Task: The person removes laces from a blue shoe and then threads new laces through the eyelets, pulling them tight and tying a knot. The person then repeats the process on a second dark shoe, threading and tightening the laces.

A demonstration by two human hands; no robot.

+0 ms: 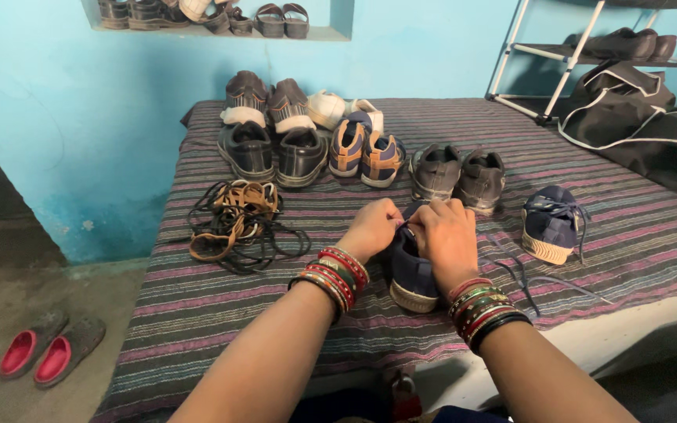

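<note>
Now both hands on navy shoe [410, 270] near bed's front edge [197, 345]: left hand [373, 227] pinched on lace at top, right hand [446, 239] curled over tongue. Shoe's long axis points toward me. Mate [550, 223] lies right, apart.

On the striped bed cover [197, 305] lie a tangle of brown and black laces [237, 223], two black shoes [274, 153], an orange-and-blue pair [364, 153] and a grey pair [458, 176]. Red-lined slippers [50, 350] sit on the floor. A metal shoe rack [546, 55] stands against the turquoise wall [80, 102].
</note>
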